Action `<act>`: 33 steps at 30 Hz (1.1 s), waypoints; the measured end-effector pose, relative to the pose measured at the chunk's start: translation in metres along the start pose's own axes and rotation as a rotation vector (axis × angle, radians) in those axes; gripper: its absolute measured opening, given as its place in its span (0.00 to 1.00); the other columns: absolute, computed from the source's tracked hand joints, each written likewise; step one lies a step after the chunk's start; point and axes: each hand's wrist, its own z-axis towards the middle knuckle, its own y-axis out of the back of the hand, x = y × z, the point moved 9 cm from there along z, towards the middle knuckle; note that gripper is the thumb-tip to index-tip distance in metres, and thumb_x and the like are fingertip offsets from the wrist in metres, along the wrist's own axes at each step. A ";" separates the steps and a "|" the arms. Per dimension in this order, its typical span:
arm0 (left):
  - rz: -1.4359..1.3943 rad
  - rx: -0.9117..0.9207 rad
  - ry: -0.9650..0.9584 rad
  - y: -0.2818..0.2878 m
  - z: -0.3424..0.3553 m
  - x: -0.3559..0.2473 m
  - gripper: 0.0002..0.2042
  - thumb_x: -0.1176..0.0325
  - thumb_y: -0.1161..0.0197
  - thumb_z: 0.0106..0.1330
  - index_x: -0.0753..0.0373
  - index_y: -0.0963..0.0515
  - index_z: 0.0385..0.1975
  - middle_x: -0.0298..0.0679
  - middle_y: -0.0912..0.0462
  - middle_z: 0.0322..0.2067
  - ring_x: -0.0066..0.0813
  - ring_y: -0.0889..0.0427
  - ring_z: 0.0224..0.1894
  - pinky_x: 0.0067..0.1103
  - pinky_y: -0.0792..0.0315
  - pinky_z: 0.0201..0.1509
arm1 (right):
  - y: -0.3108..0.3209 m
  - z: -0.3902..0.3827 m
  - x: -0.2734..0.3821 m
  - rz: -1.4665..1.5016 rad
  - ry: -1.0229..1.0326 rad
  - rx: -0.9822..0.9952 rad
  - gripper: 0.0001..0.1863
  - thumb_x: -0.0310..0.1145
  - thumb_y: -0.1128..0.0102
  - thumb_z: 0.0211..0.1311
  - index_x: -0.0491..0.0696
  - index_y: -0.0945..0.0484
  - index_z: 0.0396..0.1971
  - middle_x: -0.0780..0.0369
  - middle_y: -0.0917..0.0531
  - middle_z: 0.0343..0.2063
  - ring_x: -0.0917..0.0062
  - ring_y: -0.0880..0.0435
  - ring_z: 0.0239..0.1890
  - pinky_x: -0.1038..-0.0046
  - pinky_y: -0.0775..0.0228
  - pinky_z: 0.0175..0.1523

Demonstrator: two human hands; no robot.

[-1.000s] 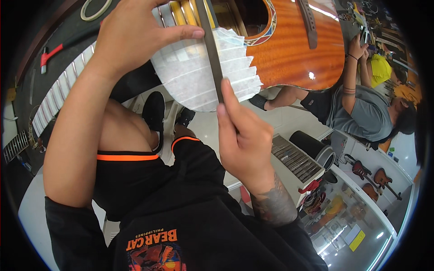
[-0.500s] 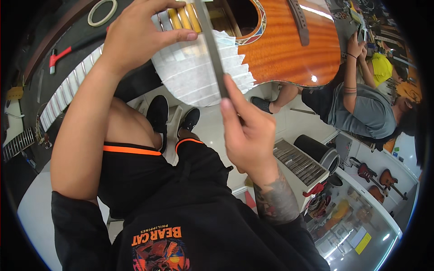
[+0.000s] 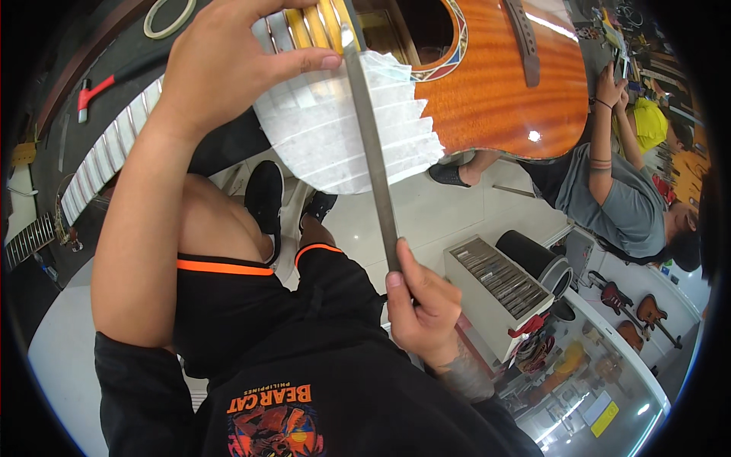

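Observation:
An acoustic guitar (image 3: 495,114) with a glossy orange-brown wooden top lies across the upper part of the view. Pale masking tape (image 3: 320,148) covers the upper bout, and strips run along the fretboard (image 3: 320,29) between the frets. My left hand (image 3: 221,72) grips the guitar's neck where it meets the body, thumb laid over the frets; its other fingertips are partly cut off by the top edge. In my right hand (image 3: 425,312) is a long flat metal file (image 3: 369,141), pinched at its near end. The file's far tip lies by the last frets, near my left thumb.
On the dark bench at left are a red-headed hammer (image 3: 95,93) and a tape roll (image 3: 150,30). A case of metal tools (image 3: 499,278) stands at right beside a black cylinder (image 3: 525,251). Another person (image 3: 609,190) sits at far right, near a glass display case (image 3: 594,381).
My right hand has drawn the file back toward my body, bringing its far tip into view. My left hand keeps its hold on the neck.

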 end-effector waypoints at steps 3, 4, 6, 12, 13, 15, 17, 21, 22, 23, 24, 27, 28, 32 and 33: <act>0.146 -0.017 0.002 0.003 0.000 -0.010 0.30 0.49 0.16 0.49 0.65 0.15 0.47 0.40 0.22 0.39 0.33 0.19 0.40 0.27 0.24 0.43 | -0.006 -0.006 -0.002 -0.063 -0.011 0.021 0.25 0.15 0.35 0.60 0.37 0.20 0.60 0.61 0.23 0.19 0.79 0.27 0.16 0.79 0.32 0.25; 0.097 -0.023 -0.020 0.003 0.001 -0.003 0.30 0.51 0.17 0.49 0.62 0.15 0.49 0.36 0.23 0.37 0.31 0.21 0.40 0.26 0.26 0.45 | -0.006 -0.005 0.001 -0.055 0.012 0.001 0.26 0.15 0.34 0.59 0.38 0.20 0.60 0.62 0.25 0.18 0.79 0.28 0.16 0.78 0.32 0.23; 0.048 -0.031 -0.041 0.002 0.001 0.008 0.31 0.52 0.17 0.48 0.59 0.15 0.52 0.32 0.24 0.36 0.29 0.22 0.40 0.25 0.29 0.47 | -0.007 -0.008 0.004 -0.096 0.010 0.031 0.26 0.15 0.33 0.59 0.38 0.20 0.59 0.62 0.25 0.18 0.78 0.27 0.16 0.77 0.32 0.23; 0.009 -0.044 -0.052 0.001 0.002 0.004 0.30 0.53 0.17 0.46 0.59 0.14 0.50 0.33 0.25 0.34 0.29 0.24 0.38 0.25 0.30 0.45 | 0.003 -0.014 0.007 -0.232 0.033 0.037 0.26 0.16 0.32 0.56 0.38 0.20 0.59 0.61 0.20 0.22 0.76 0.24 0.17 0.75 0.31 0.23; 0.017 -0.038 -0.052 0.001 0.001 0.003 0.31 0.53 0.16 0.46 0.59 0.14 0.50 0.34 0.25 0.34 0.29 0.23 0.39 0.25 0.29 0.45 | 0.007 -0.015 0.009 -0.254 0.063 -0.007 0.27 0.16 0.32 0.56 0.39 0.19 0.58 0.61 0.19 0.22 0.75 0.23 0.17 0.75 0.30 0.23; 0.022 -0.030 -0.050 0.000 0.002 0.006 0.31 0.53 0.16 0.46 0.60 0.14 0.50 0.34 0.25 0.34 0.29 0.23 0.39 0.25 0.29 0.45 | 0.008 -0.012 0.004 -0.241 0.033 0.016 0.27 0.16 0.32 0.55 0.39 0.19 0.58 0.60 0.19 0.23 0.75 0.23 0.18 0.75 0.30 0.23; 0.029 -0.050 -0.072 0.002 0.003 0.005 0.30 0.53 0.16 0.45 0.60 0.14 0.50 0.34 0.24 0.34 0.29 0.22 0.39 0.25 0.28 0.45 | 0.006 -0.010 0.004 -0.226 0.005 0.036 0.27 0.16 0.32 0.54 0.39 0.19 0.58 0.60 0.18 0.23 0.75 0.22 0.18 0.75 0.30 0.23; 0.029 -0.053 -0.072 0.002 0.002 0.004 0.30 0.54 0.16 0.45 0.60 0.14 0.50 0.34 0.23 0.35 0.30 0.21 0.40 0.25 0.28 0.46 | 0.003 -0.008 0.006 -0.206 -0.032 0.078 0.26 0.13 0.34 0.55 0.38 0.18 0.57 0.60 0.23 0.19 0.75 0.28 0.17 0.77 0.34 0.27; 0.030 -0.056 -0.072 0.002 0.002 0.004 0.30 0.54 0.16 0.45 0.60 0.14 0.49 0.34 0.23 0.35 0.30 0.21 0.39 0.25 0.28 0.45 | 0.002 -0.009 0.006 -0.213 -0.042 0.091 0.26 0.13 0.34 0.55 0.38 0.18 0.57 0.60 0.23 0.19 0.75 0.28 0.17 0.77 0.34 0.27; 0.032 -0.058 -0.073 0.002 0.003 0.003 0.30 0.54 0.16 0.45 0.60 0.14 0.49 0.34 0.23 0.35 0.30 0.21 0.39 0.25 0.27 0.45 | 0.003 -0.012 0.006 -0.215 -0.041 0.090 0.26 0.13 0.34 0.55 0.38 0.18 0.57 0.60 0.23 0.19 0.75 0.28 0.17 0.77 0.34 0.27; 0.031 -0.060 -0.074 0.002 0.002 0.002 0.30 0.54 0.16 0.45 0.60 0.14 0.49 0.34 0.23 0.35 0.30 0.21 0.39 0.25 0.27 0.45 | 0.003 -0.015 0.004 -0.222 -0.045 0.096 0.26 0.13 0.34 0.55 0.38 0.18 0.57 0.60 0.23 0.19 0.75 0.27 0.17 0.76 0.33 0.27; 0.014 -0.045 -0.015 0.003 0.002 0.006 0.31 0.54 0.16 0.44 0.60 0.14 0.50 0.34 0.24 0.34 0.30 0.22 0.38 0.25 0.28 0.44 | 0.002 -0.006 0.009 -0.222 -0.039 0.098 0.26 0.13 0.34 0.56 0.38 0.19 0.58 0.59 0.23 0.20 0.75 0.27 0.18 0.76 0.33 0.27; 0.011 -0.046 -0.019 0.003 0.002 0.005 0.31 0.54 0.16 0.44 0.60 0.14 0.50 0.34 0.25 0.34 0.30 0.22 0.38 0.25 0.28 0.43 | 0.002 -0.001 0.011 -0.213 -0.038 0.093 0.26 0.13 0.35 0.56 0.38 0.19 0.58 0.59 0.23 0.20 0.75 0.27 0.18 0.76 0.33 0.27; -0.005 -0.033 -0.015 0.000 0.004 0.003 0.31 0.54 0.16 0.44 0.59 0.14 0.50 0.34 0.26 0.34 0.29 0.23 0.37 0.25 0.28 0.43 | -0.007 0.056 0.019 -0.227 -0.028 0.102 0.27 0.12 0.35 0.58 0.37 0.20 0.60 0.59 0.24 0.20 0.75 0.26 0.18 0.77 0.32 0.27; -0.006 -0.034 -0.015 0.001 0.004 0.004 0.31 0.54 0.16 0.44 0.59 0.14 0.50 0.34 0.26 0.34 0.29 0.23 0.37 0.25 0.28 0.43 | -0.011 0.076 0.021 -0.201 -0.012 0.110 0.27 0.12 0.36 0.58 0.37 0.21 0.60 0.59 0.24 0.20 0.75 0.27 0.18 0.77 0.33 0.27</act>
